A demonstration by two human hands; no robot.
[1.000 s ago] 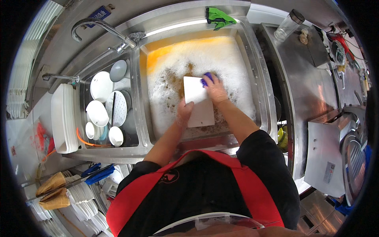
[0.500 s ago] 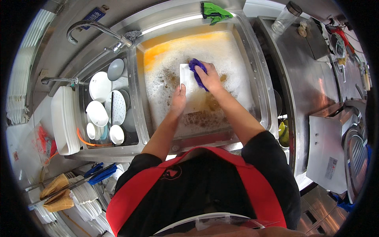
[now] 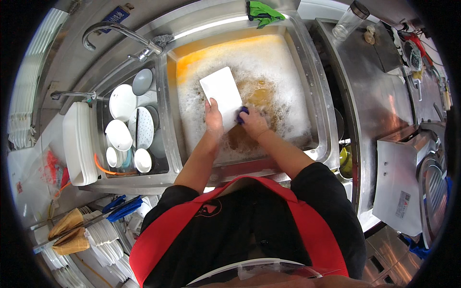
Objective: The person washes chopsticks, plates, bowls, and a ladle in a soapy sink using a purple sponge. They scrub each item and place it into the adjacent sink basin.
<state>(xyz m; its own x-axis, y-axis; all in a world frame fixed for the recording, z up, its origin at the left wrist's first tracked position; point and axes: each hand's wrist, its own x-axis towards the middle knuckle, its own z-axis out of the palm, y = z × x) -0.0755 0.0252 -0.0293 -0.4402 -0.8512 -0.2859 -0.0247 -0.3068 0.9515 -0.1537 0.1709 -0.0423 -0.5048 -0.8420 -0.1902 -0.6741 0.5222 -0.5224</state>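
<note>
A white rectangular plate [image 3: 222, 91] is tilted over the foamy water of the large sink. My left hand [image 3: 213, 117] grips its left edge, the thumb lying on the plate's face. My right hand [image 3: 253, 123] is closed on a bunched purple cloth [image 3: 242, 114], which touches the plate's lower right edge. Foam partly hides the right fingers and the plate's near end. Around both hands lies white suds [image 3: 288, 86] with brownish water showing through.
Left of the wash sink, a second basin [image 3: 165, 163] holds several plates, bowls and a perforated white dish [image 3: 141, 127]. A faucet [image 3: 120, 28] arches behind it. Green gloves [image 3: 263, 13] hang over the back rim. Rightward is a steel counter [image 3: 379, 96] with a glass jar [image 3: 350, 21].
My right hand has slid the purple cloth down from the plate's upper part to its lower right edge. The plate has turned and more of its face shows.
</note>
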